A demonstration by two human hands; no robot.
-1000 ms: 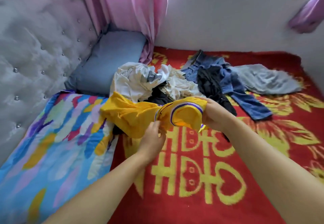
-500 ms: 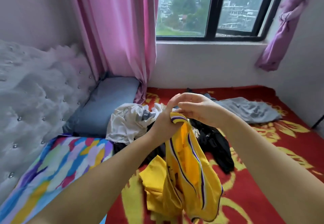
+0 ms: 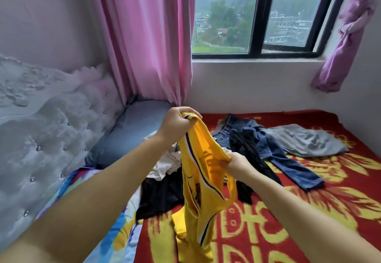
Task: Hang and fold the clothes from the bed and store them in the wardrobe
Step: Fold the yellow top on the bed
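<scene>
step: sorting out the yellow jersey (image 3: 203, 182) so I can see which way is up. It's off the pile and hanging in front of me above the bed (image 3: 329, 221), bottom end bunched on the red blanket around 6 o'clock.

left hand: my left hand (image 3: 178, 121) is up high around 11 o'clock, fingers curled tight round one strap of the jersey, the bit with the purple-and-white trim.

right hand: my right hand (image 3: 235, 162) sits lower, about the middle of the view, pinching the other edge of the opening. So both are clamped on the same garment, apart from each other, holding the hole open.

next move: my guess is I need to find both shoulders and let it drop straight, then either fold it flat on the bed or get a hanger through it. No hanger or wardrobe in sight, so probably a turn away from the bed is coming.

progress: early days I'd say, nearly everything's still lying there.

count, jerseys: 1, in my hands.

count, jeans: 1 pair (image 3: 274, 155), at 2 o'clock.

count, grey tops: 1 (image 3: 307, 141), just past the jeans.

count, black items: looks like 2 clumps (image 3: 160, 194), can't tell if that's separate garments.

count, white stuff: 1 heap (image 3: 165, 166) behind the jersey, could be more than one piece.

count, pillows: 1 blue-grey one (image 3: 127, 133) at 10 o'clock.
</scene>
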